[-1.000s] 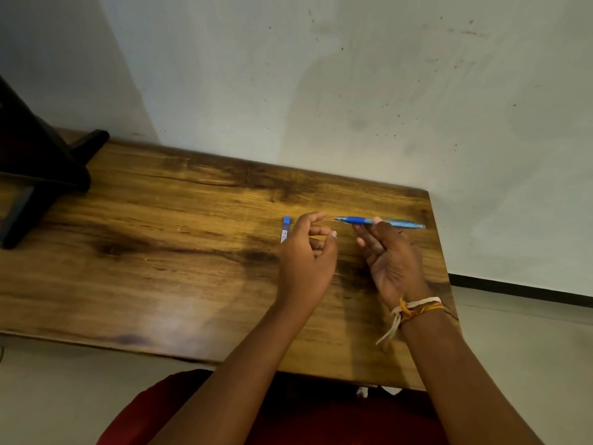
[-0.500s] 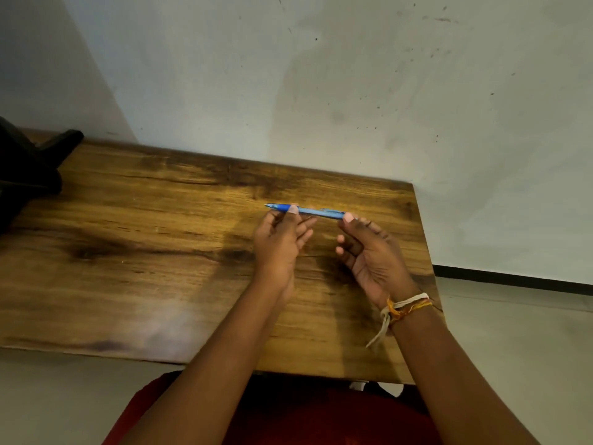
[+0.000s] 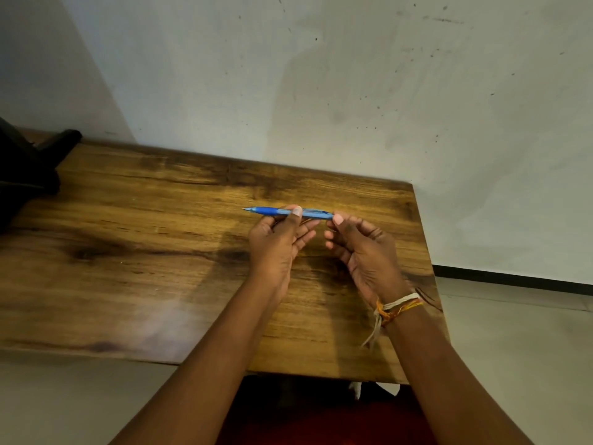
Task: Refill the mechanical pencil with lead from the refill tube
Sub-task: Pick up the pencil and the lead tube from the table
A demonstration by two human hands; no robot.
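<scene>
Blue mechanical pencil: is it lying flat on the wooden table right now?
No, the blue mechanical pencil is held above the wooden table, gripped by the left hand with the right hand at its back end.

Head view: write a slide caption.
Both hands, left hand and right hand, hold a blue mechanical pencil above a wooden table.

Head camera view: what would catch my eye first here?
A blue mechanical pencil held level above the wooden table, its tip pointing left. The left hand grips its middle; the right hand pinches its back end, a thread band on that wrist.
</scene>
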